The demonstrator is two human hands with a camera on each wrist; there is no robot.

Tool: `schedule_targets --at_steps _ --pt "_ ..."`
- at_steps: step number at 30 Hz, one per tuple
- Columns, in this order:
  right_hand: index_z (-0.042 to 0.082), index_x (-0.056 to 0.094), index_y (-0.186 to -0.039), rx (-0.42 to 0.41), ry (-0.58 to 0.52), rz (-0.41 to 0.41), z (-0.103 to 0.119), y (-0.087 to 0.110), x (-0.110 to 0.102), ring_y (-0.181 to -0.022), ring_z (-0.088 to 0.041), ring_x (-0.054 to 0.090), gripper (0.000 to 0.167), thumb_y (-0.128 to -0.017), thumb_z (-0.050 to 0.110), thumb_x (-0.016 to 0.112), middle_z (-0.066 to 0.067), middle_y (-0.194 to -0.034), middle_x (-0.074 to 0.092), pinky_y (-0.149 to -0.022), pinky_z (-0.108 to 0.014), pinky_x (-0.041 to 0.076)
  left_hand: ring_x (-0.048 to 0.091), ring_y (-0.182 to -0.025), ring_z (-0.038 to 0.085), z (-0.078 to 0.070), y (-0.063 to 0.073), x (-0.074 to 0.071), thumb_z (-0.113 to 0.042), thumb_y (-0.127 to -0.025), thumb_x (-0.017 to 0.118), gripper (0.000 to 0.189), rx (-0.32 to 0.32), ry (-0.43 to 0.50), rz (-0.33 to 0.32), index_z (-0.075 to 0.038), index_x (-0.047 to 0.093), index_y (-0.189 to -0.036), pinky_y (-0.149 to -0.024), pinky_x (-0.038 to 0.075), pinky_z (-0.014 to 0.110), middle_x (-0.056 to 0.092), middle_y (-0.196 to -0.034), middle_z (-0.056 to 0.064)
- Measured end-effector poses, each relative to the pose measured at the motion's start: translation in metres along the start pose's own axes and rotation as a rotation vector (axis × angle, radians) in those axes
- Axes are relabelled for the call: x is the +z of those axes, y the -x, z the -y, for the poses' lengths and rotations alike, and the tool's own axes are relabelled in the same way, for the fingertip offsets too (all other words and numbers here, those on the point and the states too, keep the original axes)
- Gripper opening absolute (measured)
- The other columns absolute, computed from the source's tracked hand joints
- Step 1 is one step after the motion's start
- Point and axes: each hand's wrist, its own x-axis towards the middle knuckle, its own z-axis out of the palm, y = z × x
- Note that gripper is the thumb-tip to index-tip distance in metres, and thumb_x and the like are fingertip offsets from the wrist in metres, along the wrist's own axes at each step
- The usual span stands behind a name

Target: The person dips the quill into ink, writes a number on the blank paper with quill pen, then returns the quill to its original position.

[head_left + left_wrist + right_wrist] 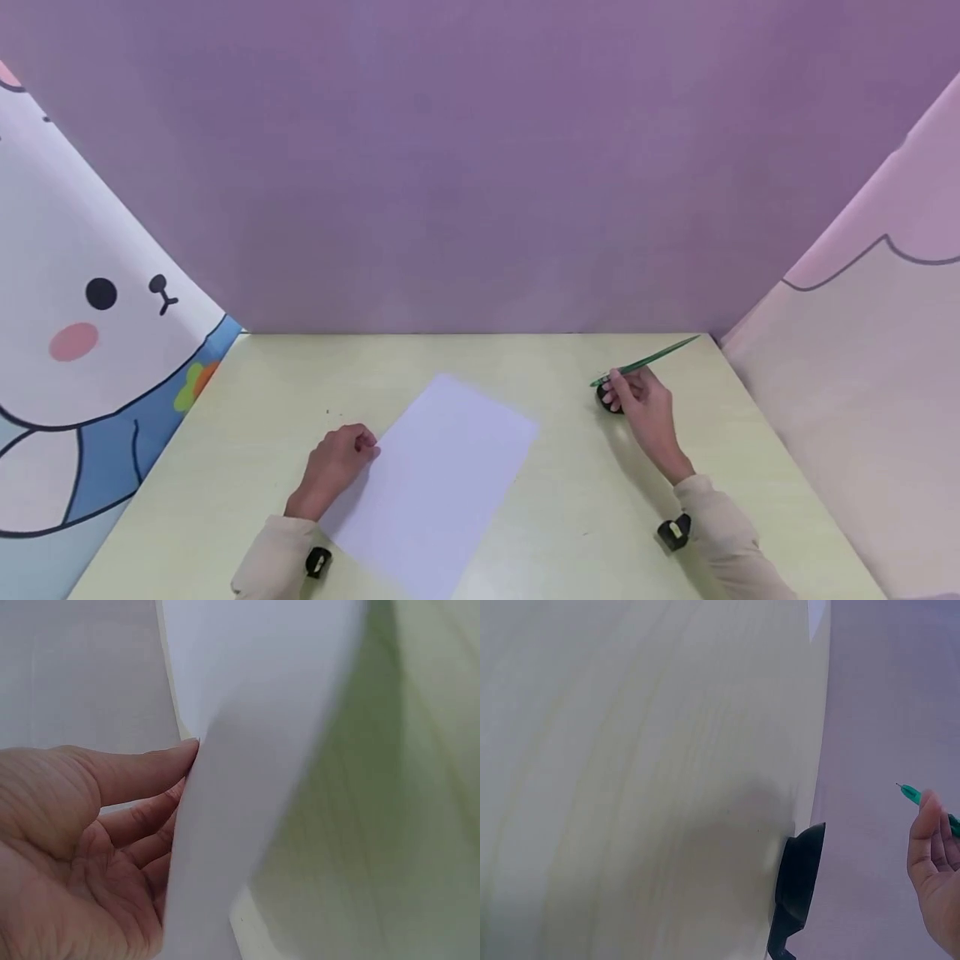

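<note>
A white sheet of paper [442,475] lies askew on the table, and my left hand [335,465] pinches its left edge. In the left wrist view, the thumb presses the edge of the paper [225,802] against the fingers, and the sheet bows up there. My right hand [651,417] holds a slim green pen [660,354] between thumb and fingers, towards the far right of the table. The right wrist view shows the pen's thin tip [910,793] beyond the fingers. Close by is a small black object [609,404], partly covered by the right fingers; its kind is unclear.
The pale table [225,433] meets a purple backdrop [480,167] at its far edge. Printed panels stand at both sides, with a cartoon figure [105,358] on the left. Tiny dark specks [327,412] lie beyond the left hand.
</note>
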Motion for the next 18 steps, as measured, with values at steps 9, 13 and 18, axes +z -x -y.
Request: schedule_targets --at_steps 9,13,18 --pt "-0.017 0.059 -0.111 0.026 0.022 0.010 0.024 0.008 0.009 -0.071 -0.030 0.071 0.017 -0.105 -0.001 0.058 -0.035 -0.094 0.069 -0.060 -0.031 0.061 0.059 -0.077 0.016 0.004 0.004 0.003 -0.011 -0.093 0.075 0.005 -0.029 0.049 0.030 -0.007 0.072 -0.093 -0.066 0.047 0.034 0.068 -0.084 0.002" --pt "-0.018 0.058 -0.111 0.012 0.030 0.024 0.035 0.009 0.008 -0.071 -0.029 0.071 0.018 -0.105 -0.001 0.059 -0.035 -0.095 0.069 -0.061 -0.032 0.061 0.057 -0.077 0.015 0.001 0.002 0.005 -0.012 -0.094 0.075 0.005 -0.048 0.064 0.044 -0.008 0.072 -0.094 -0.068 0.045 0.033 0.066 -0.084 0.001" --pt "-0.017 0.059 -0.111 0.013 0.040 0.025 0.038 0.009 0.007 -0.072 -0.032 0.071 0.018 -0.105 0.000 0.059 -0.034 -0.095 0.070 -0.061 -0.032 0.061 0.057 -0.077 0.015 -0.001 0.001 0.003 -0.014 -0.093 0.075 0.006 -0.039 0.045 0.054 -0.008 0.073 -0.093 -0.069 0.046 0.034 0.066 -0.084 0.000"
